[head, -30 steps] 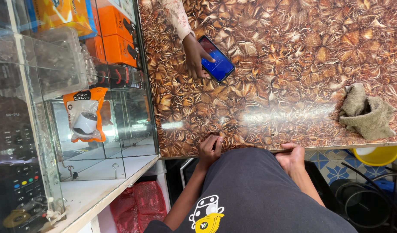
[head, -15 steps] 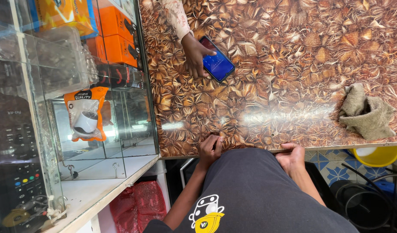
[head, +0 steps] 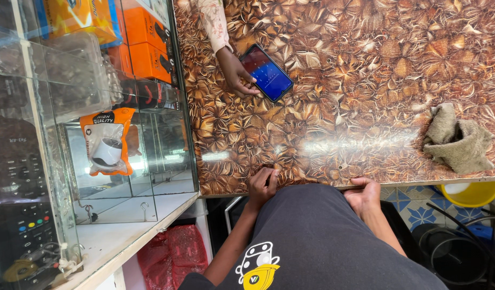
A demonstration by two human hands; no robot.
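**Both hands resting at the counter's near edge, holding nothing**

Head view: the person is standing at a patterned brown counter [head: 366, 80], looking straight down over a dark shirt. The left hand [head: 262, 185] is sitting on the counter's near edge, fingers curled into a loose fist, nothing showing inside it. The right hand [head: 364, 194] is gripping the same edge further right, thumb lying on top, fingers wrapping under the rim; no loose object in it. The two hands are apart, with the torso between them.

Across the counter, another person's hand [head: 235, 72], coming out of a floral sleeve, is touching the left side of a phone [head: 267, 72] lying flat with a lit blue screen, well apart from the wearer's hands. A crumpled grey-green cloth [head: 456, 139] is lying near the counter's right end. To the left, a glass display case [head: 124, 161] is holding an orange packet [head: 106, 140] and orange boxes [head: 146, 45]. A yellow bowl [head: 473, 192] is sitting below the counter's right corner.
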